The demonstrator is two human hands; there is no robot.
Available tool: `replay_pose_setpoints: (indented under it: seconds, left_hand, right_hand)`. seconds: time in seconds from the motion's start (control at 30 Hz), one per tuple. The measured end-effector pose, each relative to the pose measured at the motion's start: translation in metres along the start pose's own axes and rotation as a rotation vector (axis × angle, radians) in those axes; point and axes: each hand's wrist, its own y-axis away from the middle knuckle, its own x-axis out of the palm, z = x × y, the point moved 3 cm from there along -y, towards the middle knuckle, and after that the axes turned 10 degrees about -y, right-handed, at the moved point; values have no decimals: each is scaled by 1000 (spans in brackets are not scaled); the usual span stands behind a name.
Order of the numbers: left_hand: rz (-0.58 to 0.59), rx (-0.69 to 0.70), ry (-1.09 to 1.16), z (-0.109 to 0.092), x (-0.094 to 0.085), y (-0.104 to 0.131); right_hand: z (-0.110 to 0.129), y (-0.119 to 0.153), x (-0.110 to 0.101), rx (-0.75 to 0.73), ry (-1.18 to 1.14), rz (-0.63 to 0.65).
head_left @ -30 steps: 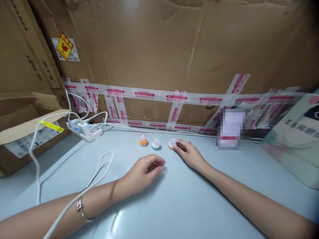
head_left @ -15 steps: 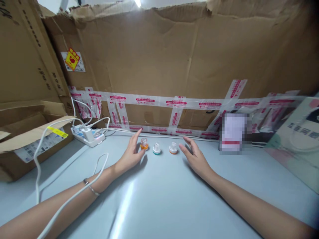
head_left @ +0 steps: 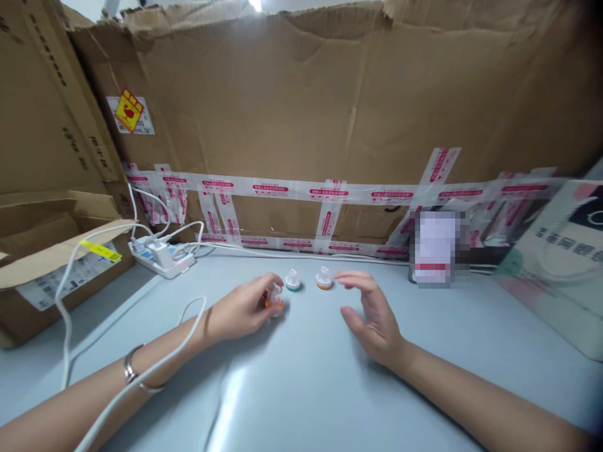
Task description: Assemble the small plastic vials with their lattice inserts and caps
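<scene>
My left hand (head_left: 242, 307) has its thumb and fingers closed on a small clear-topped piece with an orange base (head_left: 274, 304), partly covered by the fingers. To its right stands a similar upright piece with a teal base (head_left: 293, 280). Further right stands another clear-topped piece with an orange base (head_left: 325, 278). My right hand (head_left: 377, 317) is open beside that one, thumb and fingers apart, holding nothing. Its fingertips are close to the piece; whether they touch it I cannot tell.
A white power strip (head_left: 167, 262) with plugs sits back left beside an open carton (head_left: 70, 263). A white cable (head_left: 160, 370) crosses over my left forearm. A blurred-out phone-like object (head_left: 436, 248) stands back right, near a printed box (head_left: 560, 270). Large cardboard (head_left: 292, 113) walls the back.
My left hand has closed on the left orange-based piece and brought it slightly nearer to me. My right hand has turned, its fingers curving toward the other orange-based piece. The view has shifted slightly.
</scene>
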Motion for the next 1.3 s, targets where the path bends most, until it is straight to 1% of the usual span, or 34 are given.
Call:
replay_pose_setpoints:
  seconds: [0.03, 0.07, 0.1, 0.13, 0.17, 0.23, 0.3, 0.37, 0.47, 0.6, 0.7, 0.8, 0.93, 1.0, 1.07, 1.1, 1.13, 1.17, 1.2, 1.27, 1.3]
  left_hand:
    - [67, 49, 45, -9, 2, 3]
    - [93, 83, 101, -17, 3, 5]
    - [102, 104, 166, -23, 5, 6]
    - [84, 119, 252, -28, 7, 7]
    - [48, 122, 347, -31, 9, 8]
    - [-15, 115, 497, -34, 13, 8]
    - [-36, 117, 564, -34, 17, 9]
    - [-28, 148, 545, -35, 20, 10]
    - [-33, 225, 377, -37, 20, 13]
    - [-27, 355, 140, -37, 19, 13]
    - [-37, 380, 30, -36, 18, 13]
    - [-73, 348, -5, -37, 19, 13]
    - [-146, 254, -52, -38, 20, 14]
    - [-143, 168, -108, -37, 20, 13]
    - [-116, 87, -154, -34, 19, 12]
    - [-109, 82, -157, -33, 17, 12]
    - [-104, 120, -145, -33, 15, 12]
    - [-91, 199, -126, -34, 12, 11]
    - [-67, 315, -105, -36, 9, 12]
    - [24, 532, -89, -41, 6, 13]
    - [58, 583, -88, -42, 5, 14]
  right_hand:
    - [2, 2, 3, 12, -22, 51]
    - [3, 3, 6, 44, -51, 90]
    - [3, 4, 9, 98, -89, 110]
    - [2, 5, 12, 176, -142, 109]
    - [0, 5, 14, 280, -212, 98]
    - [-5, 7, 22, 534, -393, 97]
    - [-8, 10, 31, 758, -585, 173]
    - [-7, 11, 39, 877, -741, 288]
    - [-4, 12, 43, 912, -852, 375]
    - [-1, 11, 44, 916, -811, 370]
    - [0, 12, 46, 956, -764, 363]
    - [2, 14, 48, 970, -764, 346]
    - [3, 16, 49, 947, -708, 338]
    - [3, 17, 49, 934, -669, 355]
    - [3, 17, 49, 924, -653, 368]
    - [3, 17, 49, 920, -654, 371]
    - [3, 17, 49, 913, -658, 370]
    - [3, 17, 49, 909, -662, 369]
    - [2, 17, 48, 905, -662, 366]
    - [2, 17, 48, 900, -661, 372]
    - [2, 17, 48, 900, -662, 377]
